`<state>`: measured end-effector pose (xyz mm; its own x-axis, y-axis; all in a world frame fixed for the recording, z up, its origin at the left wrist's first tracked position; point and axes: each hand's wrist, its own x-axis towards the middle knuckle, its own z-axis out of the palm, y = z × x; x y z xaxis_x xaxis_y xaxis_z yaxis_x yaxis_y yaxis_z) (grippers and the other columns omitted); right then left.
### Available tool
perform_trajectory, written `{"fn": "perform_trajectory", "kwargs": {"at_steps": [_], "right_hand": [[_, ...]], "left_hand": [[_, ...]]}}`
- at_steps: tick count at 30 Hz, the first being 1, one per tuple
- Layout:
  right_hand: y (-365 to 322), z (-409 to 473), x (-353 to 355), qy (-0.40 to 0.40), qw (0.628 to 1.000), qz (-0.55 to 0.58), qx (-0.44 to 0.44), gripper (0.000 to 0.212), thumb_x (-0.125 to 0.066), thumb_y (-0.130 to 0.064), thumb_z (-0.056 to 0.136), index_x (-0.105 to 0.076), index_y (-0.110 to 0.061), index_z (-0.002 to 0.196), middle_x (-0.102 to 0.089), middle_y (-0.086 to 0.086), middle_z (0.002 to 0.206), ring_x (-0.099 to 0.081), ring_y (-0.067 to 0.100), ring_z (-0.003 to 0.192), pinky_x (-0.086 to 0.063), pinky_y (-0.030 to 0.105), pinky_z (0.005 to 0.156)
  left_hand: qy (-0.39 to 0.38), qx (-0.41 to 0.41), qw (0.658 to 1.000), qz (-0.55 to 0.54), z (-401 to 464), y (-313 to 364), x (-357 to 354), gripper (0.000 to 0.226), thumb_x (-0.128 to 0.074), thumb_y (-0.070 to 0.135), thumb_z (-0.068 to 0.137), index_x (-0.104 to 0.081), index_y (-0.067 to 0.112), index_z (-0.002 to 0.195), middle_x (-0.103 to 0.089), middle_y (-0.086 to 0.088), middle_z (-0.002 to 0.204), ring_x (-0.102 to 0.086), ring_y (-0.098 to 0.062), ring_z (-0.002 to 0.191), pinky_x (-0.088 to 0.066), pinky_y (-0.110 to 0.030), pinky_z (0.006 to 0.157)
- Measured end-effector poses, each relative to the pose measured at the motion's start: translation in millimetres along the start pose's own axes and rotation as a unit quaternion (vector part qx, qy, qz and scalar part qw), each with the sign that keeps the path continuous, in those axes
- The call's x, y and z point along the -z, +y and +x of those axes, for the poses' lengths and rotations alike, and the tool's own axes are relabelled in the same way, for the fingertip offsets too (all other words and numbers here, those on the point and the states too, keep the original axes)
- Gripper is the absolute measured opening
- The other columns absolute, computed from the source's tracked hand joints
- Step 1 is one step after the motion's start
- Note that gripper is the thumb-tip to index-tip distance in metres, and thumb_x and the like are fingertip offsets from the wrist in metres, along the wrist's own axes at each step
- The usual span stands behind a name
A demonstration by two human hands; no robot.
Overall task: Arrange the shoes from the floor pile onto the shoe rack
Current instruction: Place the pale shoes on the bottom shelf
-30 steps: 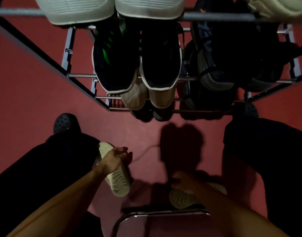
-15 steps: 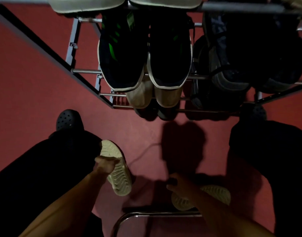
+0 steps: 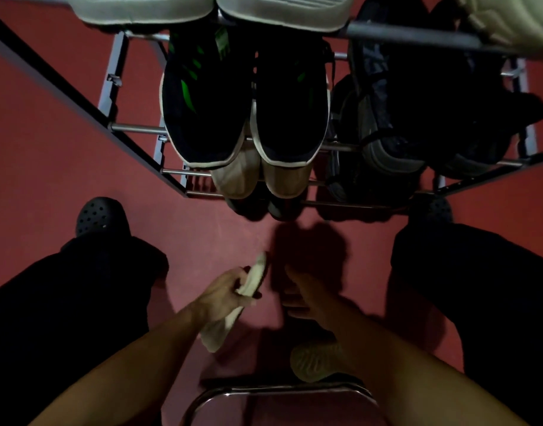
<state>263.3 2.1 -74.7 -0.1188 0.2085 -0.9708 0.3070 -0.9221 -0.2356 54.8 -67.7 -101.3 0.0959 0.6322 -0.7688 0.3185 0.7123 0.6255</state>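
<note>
— So, what is the left hand [image 3: 224, 292] doing?

— It grips a pale-soled shoe [image 3: 233, 305] around its middle, fingers curled over the sole edge, thumb on the near side. The shoe is turned on its side, toe pointing away toward the shoe rack [image 3: 135, 129], clear of the red floor [image 3: 48, 167].

— And the right hand [image 3: 304, 296]?

— It is dim and blurred. The fingers look loosely curled just beside the held shoe, but I cannot tell whether they touch it or grasp anything.

— Where is the other shoe?

— A second pale-soled shoe [image 3: 316, 361] lies sole-up on the floor under the right forearm, near a chrome bar [image 3: 264, 392] at the bottom edge.

— And the rack?

— Black sneakers with green stripes [image 3: 202, 106] sit on one tier, beige shoes [image 3: 257, 179] on the tier beneath, dark shoes to the right. Black clogs [image 3: 101, 215] are on the person's feet, either side.
</note>
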Motion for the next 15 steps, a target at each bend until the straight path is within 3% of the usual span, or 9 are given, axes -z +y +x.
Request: {"fn": "perform_trajectory", "kwargs": {"at_steps": [2,5,7,10,13,15], "right_hand": [[-7.8,-6.3,4.9,-0.024,0.998,0.04,-0.033,0.051,-0.056,-0.066,0.085,-0.066,-0.021,0.107,-0.071,0.008,0.108,-0.068,0.029,0.101,-0.054,0.035,0.075],[-8.8,-8.7,11.0,-0.006,0.998,0.061,-0.02,0.037,-0.068,-0.052,0.083,-0.067,-0.024,0.107,-0.071,0.007,0.106,-0.07,0.029,0.096,-0.055,0.035,0.071],[-4.2,-8.9,16.2,-0.003,0.999,0.044,-0.01,0.024,-0.068,-0.03,0.089,-0.066,-0.018,0.109,-0.071,0.007,0.101,-0.069,0.026,0.089,-0.055,0.035,0.07],[7.0,-4.9,22.9,0.008,0.999,0.052,0.003,0.017,-0.056,-0.003,0.093,-0.06,-0.012,0.107,-0.065,0.011,0.102,-0.063,0.02,0.082,-0.056,0.035,0.069],[16.2,1.9,31.6,0.025,0.995,0.089,0.028,0.03,-0.052,0.001,0.094,-0.056,-0.009,0.122,-0.063,0.007,0.102,-0.061,0.017,0.083,-0.054,0.034,0.068],[17.1,3.7,40.3,0.045,0.993,0.104,0.035,0.031,-0.052,-0.005,0.097,-0.054,-0.008,0.127,-0.061,0.008,0.102,-0.058,0.016,0.079,-0.051,0.032,0.068]], "left_hand": [[-0.033,-0.037,0.998,0.032,-5.1,10.5,-17.2,0.02,-0.065,-0.009,0.089,-0.052,-0.001,0.102,-0.057,0.0,0.1,-0.064,0.001,0.088,-0.049,-0.009,0.069],[-0.003,-0.084,0.991,0.107,-11.8,19.7,-29.2,0.021,-0.052,0.016,0.101,-0.061,0.015,0.12,-0.058,0.007,0.103,-0.061,-0.01,0.098,-0.051,-0.012,0.071],[0.003,-0.121,0.981,0.153,-7.4,18.6,-30.5,0.026,-0.059,0.024,0.095,-0.06,0.02,0.122,-0.056,0.012,0.109,-0.059,-0.017,0.112,-0.05,-0.013,0.085],[0.034,-0.182,0.947,0.262,-10.5,11.1,-21.2,0.051,-0.071,0.055,0.07,-0.058,0.034,0.115,-0.053,0.016,0.112,-0.053,-0.016,0.111,-0.044,-0.034,0.099],[0.077,-0.18,0.938,0.285,-14.9,-0.4,-16.6,0.076,-0.071,0.073,0.057,-0.052,0.042,0.125,-0.041,0.018,0.123,-0.036,-0.009,0.115,-0.028,-0.03,0.103],[0.096,-0.152,0.94,0.289,-18.4,-5.9,-13.9,0.085,-0.066,0.076,0.059,-0.049,0.04,0.134,-0.038,0.014,0.129,-0.033,-0.008,0.116,-0.031,-0.03,0.102]]}}
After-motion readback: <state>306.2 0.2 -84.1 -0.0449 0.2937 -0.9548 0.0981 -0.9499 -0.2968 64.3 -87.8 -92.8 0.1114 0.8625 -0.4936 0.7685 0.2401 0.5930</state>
